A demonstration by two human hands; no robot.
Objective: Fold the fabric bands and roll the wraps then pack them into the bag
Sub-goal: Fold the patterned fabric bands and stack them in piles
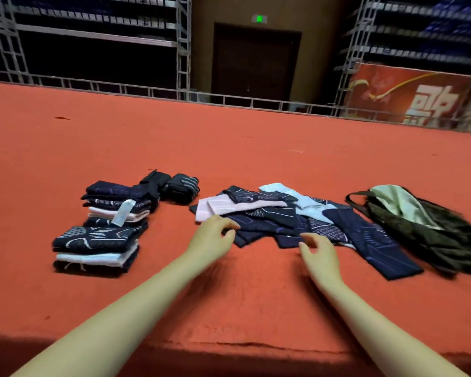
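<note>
both hands, left hand (211,238) and right hand (320,253), loosely curled (empty) over unfolded bands (269,219).

**What the view is not giving up**

The bag (430,235) is smearing into motion blur along its right side, and the picture's right edge is cutting it off, so its opening and handles are staying unclear. The loose bands (269,216) are overlapping one another, the lower ones lying mostly hidden, so their number is escaping a count. In the folded stack (98,240) only edges of the lower pieces are showing. The dark rolled wraps (180,187) behind it are too dim and small for detail. Both forearms are running out past the bottom edge. The left hand (212,240) is covering part of a band; whether its fingertips are touching cloth is not clear.
</note>
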